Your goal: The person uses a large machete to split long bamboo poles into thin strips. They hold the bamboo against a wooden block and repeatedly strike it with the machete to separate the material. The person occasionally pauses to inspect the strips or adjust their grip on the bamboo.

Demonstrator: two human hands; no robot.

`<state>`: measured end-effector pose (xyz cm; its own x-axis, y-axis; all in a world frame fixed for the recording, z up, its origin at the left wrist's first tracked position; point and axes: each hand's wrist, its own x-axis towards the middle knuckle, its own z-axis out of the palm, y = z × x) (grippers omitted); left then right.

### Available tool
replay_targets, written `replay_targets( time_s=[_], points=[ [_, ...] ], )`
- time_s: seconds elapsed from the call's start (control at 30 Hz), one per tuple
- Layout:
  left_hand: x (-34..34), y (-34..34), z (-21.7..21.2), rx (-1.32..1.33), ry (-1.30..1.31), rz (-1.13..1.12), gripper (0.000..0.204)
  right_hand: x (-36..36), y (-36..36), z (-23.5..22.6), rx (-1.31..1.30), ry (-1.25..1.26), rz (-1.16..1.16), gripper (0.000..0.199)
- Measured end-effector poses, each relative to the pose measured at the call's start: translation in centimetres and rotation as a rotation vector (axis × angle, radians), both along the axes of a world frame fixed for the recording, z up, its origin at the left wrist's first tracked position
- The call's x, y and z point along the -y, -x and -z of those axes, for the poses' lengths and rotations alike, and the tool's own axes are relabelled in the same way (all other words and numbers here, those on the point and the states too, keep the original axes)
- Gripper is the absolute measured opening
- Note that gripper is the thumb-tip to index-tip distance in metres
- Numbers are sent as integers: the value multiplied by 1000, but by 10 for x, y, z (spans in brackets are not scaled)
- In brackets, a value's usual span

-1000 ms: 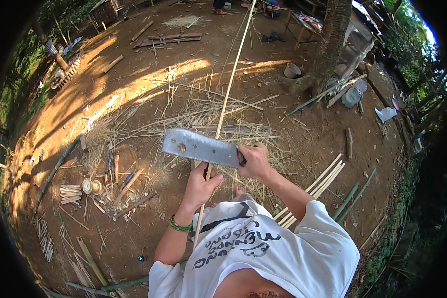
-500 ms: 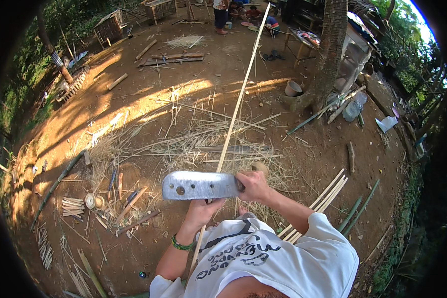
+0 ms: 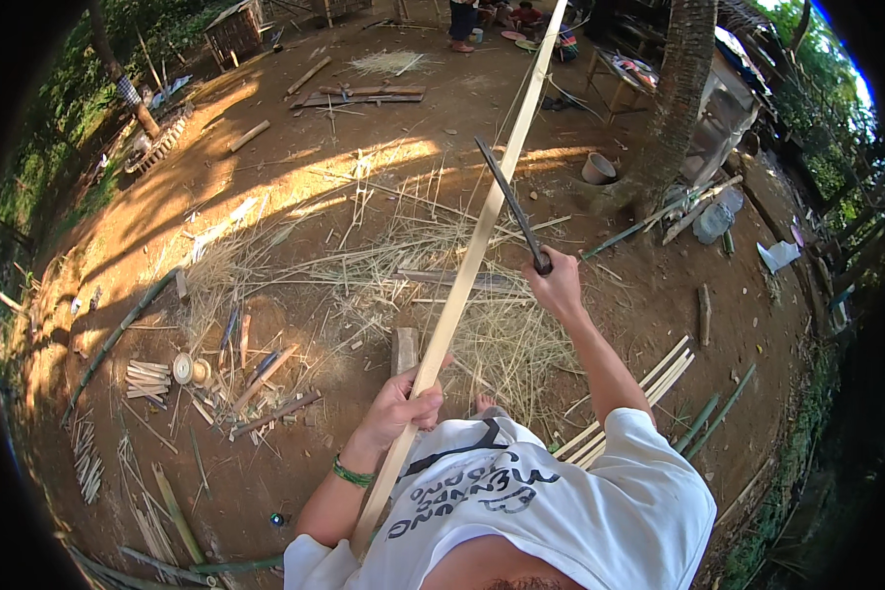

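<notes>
A long, pale bamboo strip (image 3: 474,251) runs slanting from beside my left arm up to the far top of the view. My left hand (image 3: 401,405) is closed around its lower part, in front of my white shirt. In my right hand (image 3: 558,285) is the handle of a broad-bladed cleaver (image 3: 506,195). Its blade stands almost edge-on and points away, up and to the left, just right of the strip. The blade's tip overlaps or comes near the strip; I cannot tell whether they touch.
Bamboo shavings (image 3: 521,344) litter the ground ahead. At left lie a spool (image 3: 183,370), a stack of short sticks (image 3: 147,380) and a long green pole (image 3: 120,344). Pale strips (image 3: 671,372) and green bamboo lengths (image 3: 723,411) lie at right. Beyond are a bucket (image 3: 598,168), a tree trunk (image 3: 680,108) and people (image 3: 464,22).
My right hand has moved up and right with the cleaver, whose blade has turned from flat across the strip to edge-on. The strip's wide face now shows, and my left hand grips it visibly.
</notes>
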<state>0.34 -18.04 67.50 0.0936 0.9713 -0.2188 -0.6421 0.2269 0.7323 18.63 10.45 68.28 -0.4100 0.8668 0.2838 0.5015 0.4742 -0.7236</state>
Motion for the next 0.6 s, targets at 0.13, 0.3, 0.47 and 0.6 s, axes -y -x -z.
replay_targets(
  time_s=[0.13, 0.3, 0.47, 0.6],
  points=[
    [-14, 6, 9, 119, -45, 5, 66, 37, 1, 14, -15, 92, -116, 24],
    [-27, 8, 10, 77, -52, 9, 64, 56, 6, 18, -171, 253, -183, 25],
    [-39, -4, 7, -329, 7, -41, 62, 45, 42, 11, -481, 477, -195, 23],
    [-47, -16, 10, -751, -36, -213, 62, 46, 62, 6, -459, 511, -114, 23]
  ],
)
